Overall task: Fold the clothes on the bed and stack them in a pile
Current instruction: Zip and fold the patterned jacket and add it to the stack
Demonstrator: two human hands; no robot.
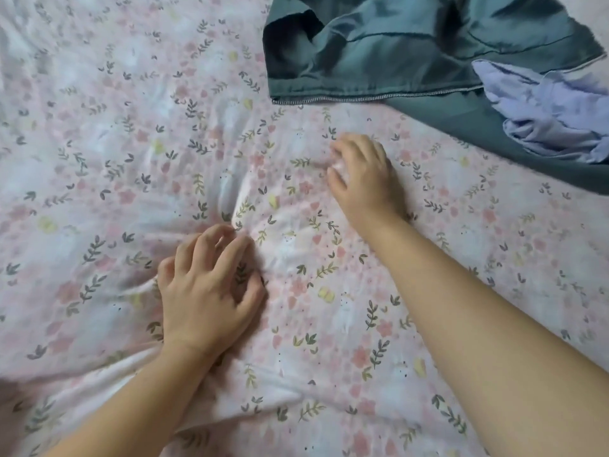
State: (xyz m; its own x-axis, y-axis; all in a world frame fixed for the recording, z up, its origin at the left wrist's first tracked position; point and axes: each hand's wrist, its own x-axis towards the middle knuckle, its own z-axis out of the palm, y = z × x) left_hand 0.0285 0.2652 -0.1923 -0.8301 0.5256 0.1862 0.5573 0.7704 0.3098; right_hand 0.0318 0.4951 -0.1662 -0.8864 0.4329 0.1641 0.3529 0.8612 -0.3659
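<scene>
My left hand rests low on the pink floral sheet, its fingers curled and clawing a bunch of that fabric; creases fan out from its fingertips. My right hand lies further up and to the right, palm down on the same sheet, fingers bent and slightly apart, gripping nothing I can make out. A crumpled teal garment with a zipper edge lies at the top right, apart from both hands. A lavender garment sits bunched on the teal one's right side.
The floral sheet covers the whole bed surface in view, wrinkled around my hands and flatter toward the left and the bottom right. The teal fabric runs down along the right edge.
</scene>
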